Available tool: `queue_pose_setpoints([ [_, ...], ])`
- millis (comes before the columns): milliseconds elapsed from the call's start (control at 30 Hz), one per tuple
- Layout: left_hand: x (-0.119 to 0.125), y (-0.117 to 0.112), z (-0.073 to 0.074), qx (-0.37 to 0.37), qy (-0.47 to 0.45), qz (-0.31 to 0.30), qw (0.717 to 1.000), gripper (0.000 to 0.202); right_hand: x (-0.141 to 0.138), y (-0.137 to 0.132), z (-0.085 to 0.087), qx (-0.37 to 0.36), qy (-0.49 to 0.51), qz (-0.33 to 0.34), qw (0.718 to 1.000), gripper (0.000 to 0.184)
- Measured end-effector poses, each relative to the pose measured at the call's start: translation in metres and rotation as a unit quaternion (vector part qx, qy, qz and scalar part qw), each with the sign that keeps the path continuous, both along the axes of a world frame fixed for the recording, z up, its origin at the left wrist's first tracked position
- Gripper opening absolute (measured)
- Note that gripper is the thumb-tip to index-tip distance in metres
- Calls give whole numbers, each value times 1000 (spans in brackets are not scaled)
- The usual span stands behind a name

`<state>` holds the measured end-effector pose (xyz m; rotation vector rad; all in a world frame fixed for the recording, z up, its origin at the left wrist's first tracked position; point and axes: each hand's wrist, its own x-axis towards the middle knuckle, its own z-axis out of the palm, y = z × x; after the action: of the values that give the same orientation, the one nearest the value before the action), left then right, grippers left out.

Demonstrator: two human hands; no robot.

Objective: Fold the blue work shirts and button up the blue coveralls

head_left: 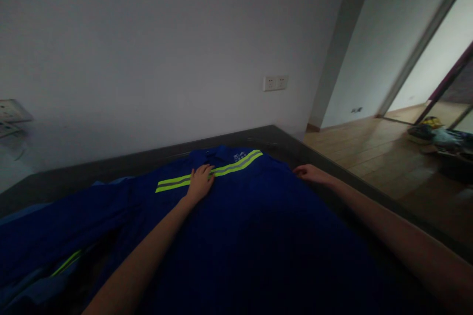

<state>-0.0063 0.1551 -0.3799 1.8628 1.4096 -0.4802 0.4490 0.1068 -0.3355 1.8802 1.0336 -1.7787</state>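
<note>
Here's the shirt (236, 202) at six o'clock, left hand (200, 180) spread flat across its stripe (238, 163) at seven, right hand (310, 173) curled by its edge at four, whether pinching, I can't tell

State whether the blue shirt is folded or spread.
Its upper part is spread: the blue shirt lies broad on the dark table, yellow-green stripe stretched out. The near part is too dark to judge.

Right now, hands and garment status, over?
Left hand on spread blue garment, across its stripe. Right hand at its edge, grip unclear. Lighter cloth by one sleeve; no obstruction seen.
</note>
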Motion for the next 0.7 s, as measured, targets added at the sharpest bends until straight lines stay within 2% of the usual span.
queue_pose_setpoints([
  [100, 51, -3, -7, -6, -14, -23, 1000, 45, -17, -6, 10, 23, 61, -1, 998, 36],
  [167, 71, -1, -18, -18, 4, -17, 1000, 48, -28, -3, 15, 34, 62, 3, 997, 38],
  [300, 86, 0, -45, -65, 47, 7, 997, 54, -43, -2, 13, 46, -17, 52, 997, 37],
  [433, 84, -6, -60, -95, 71, 0, 993, 59, -49, -9, 5, 35, -50, 80, 995, 16],
  [567, 83, -8, -64, -90, 74, -10, 993, 60, -25, 0, 4, 75, -84, 87, 990, 10],
  [700, 85, -7, -63, -96, 75, -7, 993, 60, 24, 41, 8, 172, -170, 24, 970, 10],
])
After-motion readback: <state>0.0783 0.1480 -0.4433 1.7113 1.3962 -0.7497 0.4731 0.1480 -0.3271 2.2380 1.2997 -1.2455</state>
